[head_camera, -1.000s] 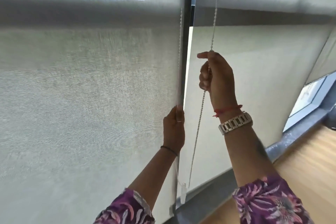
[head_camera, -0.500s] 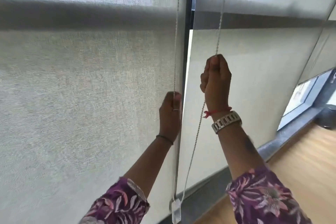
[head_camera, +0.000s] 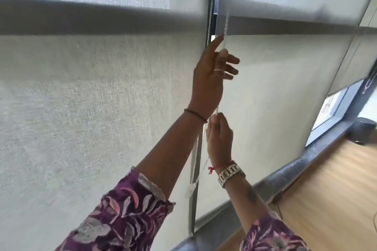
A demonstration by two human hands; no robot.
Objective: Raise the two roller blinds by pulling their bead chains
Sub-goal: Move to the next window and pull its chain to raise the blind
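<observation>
Two pale grey roller blinds hang down over the window: the left blind (head_camera: 91, 108) and the right blind (head_camera: 275, 98), split by a dark frame post (head_camera: 212, 6). A white bead chain (head_camera: 226, 22) hangs along the gap. My left hand (head_camera: 212, 73) is raised high at the chain, fingers spread, the thumb and a finger against it. My right hand (head_camera: 219, 138) is lower, pinched shut on the same chain. The chain's white plastic weight (head_camera: 190, 188) dangles below, blurred.
A grey sill (head_camera: 295, 171) runs under the blinds. The wooden floor (head_camera: 336, 189) lies to the right. A third blind (head_camera: 359, 63) at far right is partly raised, showing bright glass. A dark round object (head_camera: 365, 128) sits on the floor by the sill.
My right hand has pulled down from head height to below my left. My left hand has gone up past it and opened its fingers at the chain.
</observation>
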